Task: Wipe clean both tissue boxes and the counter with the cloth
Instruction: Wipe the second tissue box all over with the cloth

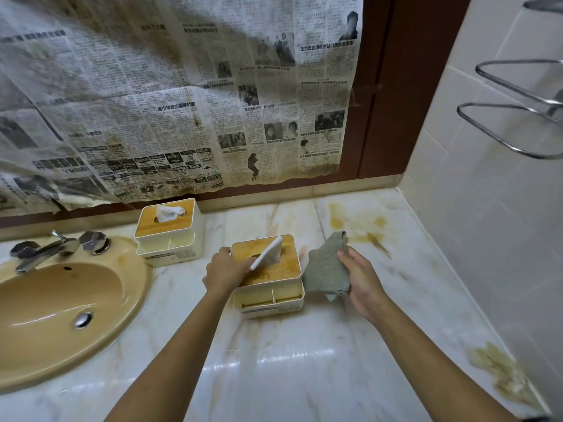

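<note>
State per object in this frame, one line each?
Near tissue box: lid on, stained, steadied by left hand.
Far tissue box: lid on, tissue poking out.
Cloth: bunched in right hand, beside near box.
Counter: stained.
Faucet: no water visible.

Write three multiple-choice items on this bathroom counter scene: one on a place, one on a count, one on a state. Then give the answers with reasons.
1. Where does the far tissue box stand?
A. Beside the sink's taps, against the back wall
B. Inside the sink
C. On the towel rail

2. How many tissue boxes are on the counter?
A. One
B. Two
C. Three

3. What is the state of the right hand?
A. Empty and flat on the counter
B. Holding the grey cloth
C. Turning a tap

Answers:
1. A, it stands right of the taps at the wall.
2. B, the second is the near tissue box, steadied by the left hand.
3. B, its fingers are closed on the cloth.
</note>
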The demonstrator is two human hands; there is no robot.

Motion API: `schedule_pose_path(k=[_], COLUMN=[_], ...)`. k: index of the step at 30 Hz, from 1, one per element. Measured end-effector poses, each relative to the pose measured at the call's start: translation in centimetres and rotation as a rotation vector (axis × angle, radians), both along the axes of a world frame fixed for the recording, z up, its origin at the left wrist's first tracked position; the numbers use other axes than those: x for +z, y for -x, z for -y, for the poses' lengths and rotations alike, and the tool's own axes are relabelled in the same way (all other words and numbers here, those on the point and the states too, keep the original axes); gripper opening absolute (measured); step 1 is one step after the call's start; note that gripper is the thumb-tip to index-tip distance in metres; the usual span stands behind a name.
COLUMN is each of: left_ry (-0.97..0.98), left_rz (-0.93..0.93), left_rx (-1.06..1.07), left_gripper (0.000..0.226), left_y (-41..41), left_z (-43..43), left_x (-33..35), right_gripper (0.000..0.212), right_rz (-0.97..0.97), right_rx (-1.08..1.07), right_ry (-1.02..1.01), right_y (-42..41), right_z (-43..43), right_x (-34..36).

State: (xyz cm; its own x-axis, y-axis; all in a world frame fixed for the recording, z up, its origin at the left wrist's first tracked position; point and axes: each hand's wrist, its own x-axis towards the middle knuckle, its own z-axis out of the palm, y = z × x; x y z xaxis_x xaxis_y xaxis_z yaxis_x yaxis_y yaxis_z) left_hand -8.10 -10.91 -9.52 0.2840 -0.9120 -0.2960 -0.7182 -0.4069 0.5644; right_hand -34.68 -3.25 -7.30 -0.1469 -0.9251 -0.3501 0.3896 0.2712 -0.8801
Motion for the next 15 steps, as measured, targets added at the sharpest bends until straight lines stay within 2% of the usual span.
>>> schedule_pose_path(k=[4, 15], left_ry=[-0.005, 0.021], left_rz=[0.078, 0.284], left_rx=[-0.012, -0.048], left_gripper=[0.097, 0.058], left_y=[0.4, 1.1], left_z=[0.0, -0.3], left_x=[0.3, 1.8], right_gripper=[0.021, 0.022], right_rz=[-0.015, -0.107], right_rx=[0.016, 0.022], right_ry=[-0.002, -0.01], right_y=[-0.3, -1.0], right_z=[0.3, 0.2], right_x=[-0.3, -1.0])
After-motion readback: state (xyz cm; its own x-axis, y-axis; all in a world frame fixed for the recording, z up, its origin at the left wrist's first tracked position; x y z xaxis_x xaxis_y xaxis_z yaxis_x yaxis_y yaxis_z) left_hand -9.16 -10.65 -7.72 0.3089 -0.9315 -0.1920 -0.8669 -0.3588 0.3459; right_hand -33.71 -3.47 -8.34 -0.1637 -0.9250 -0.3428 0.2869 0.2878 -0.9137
